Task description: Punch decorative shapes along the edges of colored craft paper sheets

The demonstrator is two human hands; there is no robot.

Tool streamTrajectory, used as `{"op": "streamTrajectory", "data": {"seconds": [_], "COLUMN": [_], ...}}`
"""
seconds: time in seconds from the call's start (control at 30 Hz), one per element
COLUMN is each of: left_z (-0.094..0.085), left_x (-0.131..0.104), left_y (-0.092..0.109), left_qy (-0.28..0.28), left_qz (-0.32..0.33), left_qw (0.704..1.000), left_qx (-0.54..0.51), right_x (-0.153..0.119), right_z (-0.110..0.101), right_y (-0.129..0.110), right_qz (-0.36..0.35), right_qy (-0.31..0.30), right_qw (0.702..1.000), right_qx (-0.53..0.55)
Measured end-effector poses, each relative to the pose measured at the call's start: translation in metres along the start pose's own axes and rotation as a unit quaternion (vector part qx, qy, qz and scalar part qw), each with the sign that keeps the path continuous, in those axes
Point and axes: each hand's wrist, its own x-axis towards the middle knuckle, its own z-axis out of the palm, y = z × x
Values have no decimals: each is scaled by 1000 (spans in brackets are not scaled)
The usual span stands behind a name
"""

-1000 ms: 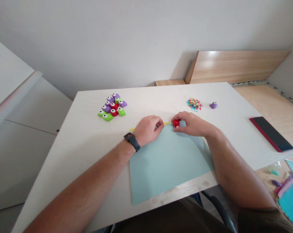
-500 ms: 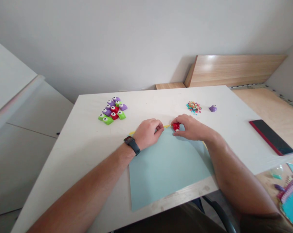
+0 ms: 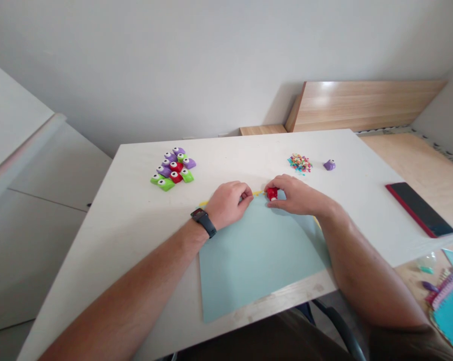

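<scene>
A pale blue sheet (image 3: 264,255) lies on the white table, with yellow edging (image 3: 258,193) along its far side. My right hand (image 3: 297,196) holds a small red piece (image 3: 272,192) between thumb and fingers at the sheet's far edge. A whitish spot shows on the near side of that piece. Just left of it, my left hand (image 3: 229,204) rests over the far edge with thumb and fingertips pinched together beside the yellow edging. Whatever is in that pinch is too small to make out. A dark watch (image 3: 203,222) sits on my left wrist.
Several purple, green and red eyeball pieces (image 3: 176,167) are grouped at the back left. A heap of tiny colourful bits (image 3: 300,163) and one purple eyeball piece (image 3: 329,164) lie at the back right. A black and red flat object (image 3: 420,209) lies near the right edge.
The red piece has turned slightly in my right hand. Both hands otherwise keep their places, and the view has shifted a little.
</scene>
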Motion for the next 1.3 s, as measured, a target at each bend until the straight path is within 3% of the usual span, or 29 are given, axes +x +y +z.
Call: {"op": "streamTrajectory", "data": {"seconds": [1.3], "left_z": [1], "left_x": [0], "left_y": [-1], "left_qy": [6], "left_qz": [3], "left_qw": [1000], "left_qx": [7], "right_x": [1], "right_z": [0], "right_y": [-5], "right_qz": [-30], "right_qy": [17], "right_qw": [999], "right_qx": [2]}}
